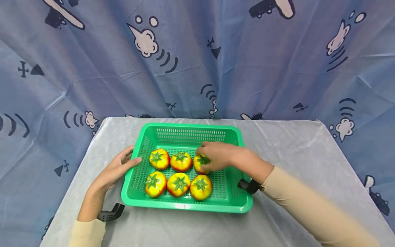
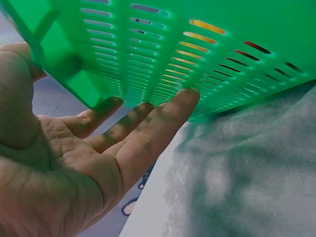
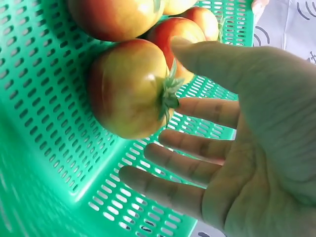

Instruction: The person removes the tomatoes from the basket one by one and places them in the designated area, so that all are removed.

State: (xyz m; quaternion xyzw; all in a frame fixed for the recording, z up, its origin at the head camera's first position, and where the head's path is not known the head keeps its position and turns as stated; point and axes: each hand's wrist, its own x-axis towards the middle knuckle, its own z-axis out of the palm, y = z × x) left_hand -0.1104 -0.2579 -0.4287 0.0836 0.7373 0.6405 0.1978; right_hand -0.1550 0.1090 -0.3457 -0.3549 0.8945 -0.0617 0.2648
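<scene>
Yellow-and-red tomatoes (image 1: 180,184) with green leafy tops sit in two rows in a green plastic basket (image 1: 213,208). My left hand (image 1: 118,166) holds the basket's left side, its thumb over the rim and its fingers against the slotted outer wall, as the left wrist view shows. My right hand (image 1: 219,155) reaches into the basket over the right tomato of the back row (image 3: 129,89). In the right wrist view its fingers are fairly straight and spread beside that tomato, the thumb apart from them. Part of this tomato is hidden by the hand in the head view.
The basket stands on a table with a grey-white cloth (image 1: 296,154). Behind the table hangs a blue patterned curtain (image 1: 185,68). Inside the basket, bare slotted floor (image 1: 219,185) shows to the right of the tomatoes.
</scene>
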